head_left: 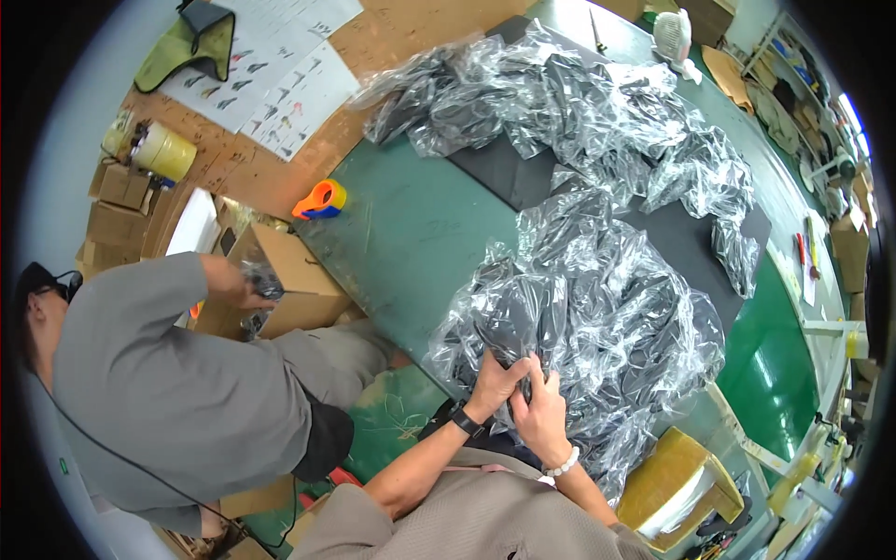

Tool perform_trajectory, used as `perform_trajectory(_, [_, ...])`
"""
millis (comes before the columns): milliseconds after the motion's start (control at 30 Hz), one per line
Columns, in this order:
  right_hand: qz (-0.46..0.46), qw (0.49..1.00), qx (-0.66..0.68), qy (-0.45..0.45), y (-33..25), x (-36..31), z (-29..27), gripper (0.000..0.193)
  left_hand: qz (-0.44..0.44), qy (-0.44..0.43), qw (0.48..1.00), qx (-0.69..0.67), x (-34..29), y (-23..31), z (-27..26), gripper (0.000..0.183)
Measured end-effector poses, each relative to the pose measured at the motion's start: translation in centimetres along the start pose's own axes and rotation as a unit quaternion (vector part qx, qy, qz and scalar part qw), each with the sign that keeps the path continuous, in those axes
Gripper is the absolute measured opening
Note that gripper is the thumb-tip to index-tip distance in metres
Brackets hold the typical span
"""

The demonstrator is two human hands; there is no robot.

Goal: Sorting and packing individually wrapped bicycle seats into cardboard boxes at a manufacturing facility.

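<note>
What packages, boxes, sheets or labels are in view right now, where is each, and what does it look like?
Clear plastic bags with dark contents: heaped on the green table; left hand and right hand grip one at the near edge.
Open cardboard box: brown, left of the table, a co-worker's hand inside.
Printed sheets: white with small dark figures, upper left.
Stacked small cartons: brown, far left.
Tape dispenser: orange and blue, on the table corner.

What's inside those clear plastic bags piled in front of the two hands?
Each clear bag shows a dark, black item through the crinkled film, but glare hides its shape. The left hand and right hand grip one bag at the pile's edge.
</note>
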State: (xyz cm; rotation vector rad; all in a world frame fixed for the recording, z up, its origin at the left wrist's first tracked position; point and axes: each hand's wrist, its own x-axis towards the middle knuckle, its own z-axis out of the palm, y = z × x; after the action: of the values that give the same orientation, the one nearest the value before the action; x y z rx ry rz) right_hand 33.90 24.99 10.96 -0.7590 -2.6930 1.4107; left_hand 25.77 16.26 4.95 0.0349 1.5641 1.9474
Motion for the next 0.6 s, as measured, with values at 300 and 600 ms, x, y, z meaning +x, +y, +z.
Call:
perform_trajectory(300, [-0.091, 0.977, -0.067, -0.178, -2.9, -1.8, 4.5, 0.069, -0.058, 0.123, 0.990, -0.023, -1.7, -0.5, -8.3, 0.042])
perform_trajectory(600, [-0.041, 0.994, 0.054, -0.080, 1.0, -0.6, 4.4, 0.044, -0.081, 0.149, 0.984, 0.058, 11.0, 1.9, -22.0, 0.041])
